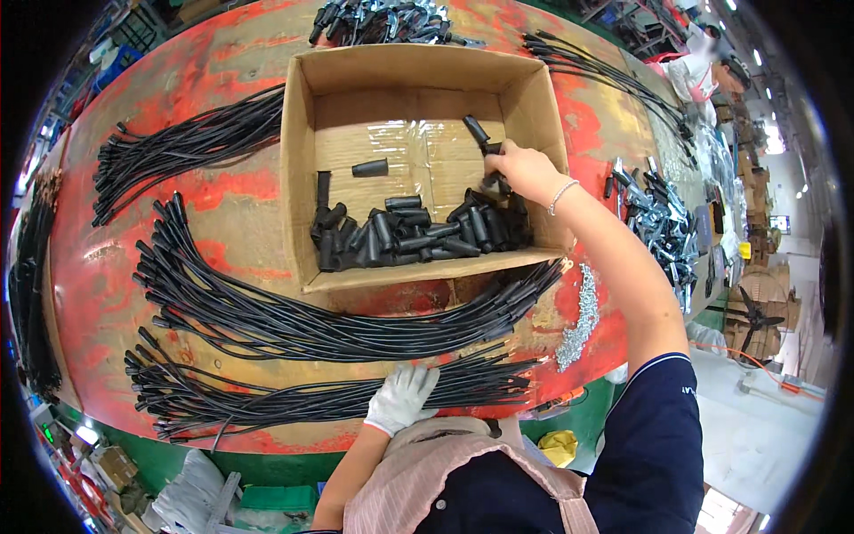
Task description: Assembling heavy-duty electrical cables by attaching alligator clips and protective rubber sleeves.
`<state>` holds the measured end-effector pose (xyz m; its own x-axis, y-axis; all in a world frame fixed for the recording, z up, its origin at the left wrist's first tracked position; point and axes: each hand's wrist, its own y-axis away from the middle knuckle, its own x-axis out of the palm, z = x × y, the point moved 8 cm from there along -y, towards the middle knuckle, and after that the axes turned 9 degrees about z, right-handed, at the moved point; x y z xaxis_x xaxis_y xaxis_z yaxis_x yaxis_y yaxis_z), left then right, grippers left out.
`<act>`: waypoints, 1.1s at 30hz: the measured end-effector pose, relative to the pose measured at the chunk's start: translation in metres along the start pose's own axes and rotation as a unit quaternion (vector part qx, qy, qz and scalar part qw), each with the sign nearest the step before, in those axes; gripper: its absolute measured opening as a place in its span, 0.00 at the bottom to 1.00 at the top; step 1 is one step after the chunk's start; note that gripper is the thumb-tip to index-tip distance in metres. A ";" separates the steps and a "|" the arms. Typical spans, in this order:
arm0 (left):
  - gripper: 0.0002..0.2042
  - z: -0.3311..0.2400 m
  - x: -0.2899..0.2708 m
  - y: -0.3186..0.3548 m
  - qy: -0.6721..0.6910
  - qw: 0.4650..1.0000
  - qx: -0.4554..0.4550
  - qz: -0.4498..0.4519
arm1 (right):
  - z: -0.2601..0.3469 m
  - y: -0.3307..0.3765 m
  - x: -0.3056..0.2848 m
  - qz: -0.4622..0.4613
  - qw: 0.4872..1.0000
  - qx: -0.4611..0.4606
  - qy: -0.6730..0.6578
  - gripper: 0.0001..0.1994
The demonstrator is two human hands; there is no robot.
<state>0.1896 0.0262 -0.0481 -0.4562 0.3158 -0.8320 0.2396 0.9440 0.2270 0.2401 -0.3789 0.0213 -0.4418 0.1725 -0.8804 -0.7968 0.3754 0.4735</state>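
My left hand [402, 398], in a white glove, lies on the near bundle of black cables [294, 400], with thumb and fingers apart. Inside an open cardboard box [427, 283], my bare right hand [527, 172] has its fingers closed around black tubular sleeves [492, 151]; the fingertips partly hide how many. Many more such sleeves [414, 233] are heaped along the near side of the box. One single sleeve [370, 167] lies apart on the box floor. Between box and left hand stretches another cable bundle [311, 325].
More black cables lie at the left [191, 142] and far right [614, 71]. Metal clamp-like parts are piled at the back [382, 22] and right [660, 222]. Small silvery pieces [580, 322] form a strip right of the cables. Another person [696, 67] is at the far right.
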 end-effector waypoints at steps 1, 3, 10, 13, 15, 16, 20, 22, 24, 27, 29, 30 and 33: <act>0.41 0.000 0.001 0.001 0.000 1.000 0.004 0.000 | 0.008 0.001 -0.003 0.008 1.000 0.003 0.030 0.08; 0.41 0.001 0.002 0.002 -0.003 1.000 0.009 -0.001 | 0.014 -0.016 0.021 0.014 0.988 0.006 0.152 0.07; 0.39 0.002 0.003 0.003 0.002 1.000 0.016 -0.013 | 0.031 -0.031 0.047 0.124 0.986 -0.082 -0.075 0.13; 0.39 0.003 0.006 0.004 0.000 1.000 0.016 -0.011 | 0.019 -0.024 0.046 0.148 0.967 -0.065 -0.195 0.20; 0.39 0.004 0.009 0.005 -0.001 1.000 0.012 -0.009 | 0.018 -0.020 0.041 0.146 0.966 -0.053 -0.208 0.23; 0.39 0.003 0.008 0.004 -0.002 1.000 0.014 -0.010 | 0.011 -0.020 0.045 0.141 0.956 -0.036 -0.253 0.21; 0.39 0.003 0.007 0.003 -0.001 1.000 0.016 -0.009 | -0.011 -0.022 0.064 0.141 0.899 0.054 -0.410 0.18; 0.39 0.003 0.006 0.003 0.000 1.000 0.016 -0.011 | -0.009 -0.026 0.064 0.111 0.903 0.062 -0.411 0.19; 0.40 0.003 0.007 0.003 0.009 1.000 0.018 -0.012 | -0.002 -0.028 0.060 0.040 0.937 0.024 -0.345 0.21; 0.42 0.003 0.010 0.004 0.026 0.999 0.018 -0.014 | -0.006 -0.025 0.041 -0.006 0.919 0.067 -0.388 0.21; 0.42 0.004 0.008 0.003 0.021 1.000 0.018 -0.013 | -0.006 -0.021 0.032 0.051 0.899 0.114 -0.420 0.20; 0.42 0.004 0.007 0.004 0.022 1.000 0.017 -0.015 | -0.002 -0.026 0.032 0.046 0.932 0.075 -0.353 0.20; 0.42 0.003 0.006 0.003 0.023 0.999 0.022 -0.018 | 0.010 -0.033 0.051 0.001 0.989 -0.025 -0.149 0.19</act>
<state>0.1905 0.0304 -0.0537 -0.5034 0.2863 -0.8152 0.2594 0.9501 0.1734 0.2482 -0.3736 -0.0393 -0.3080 0.4355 -0.8459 -0.8187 0.3316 0.4688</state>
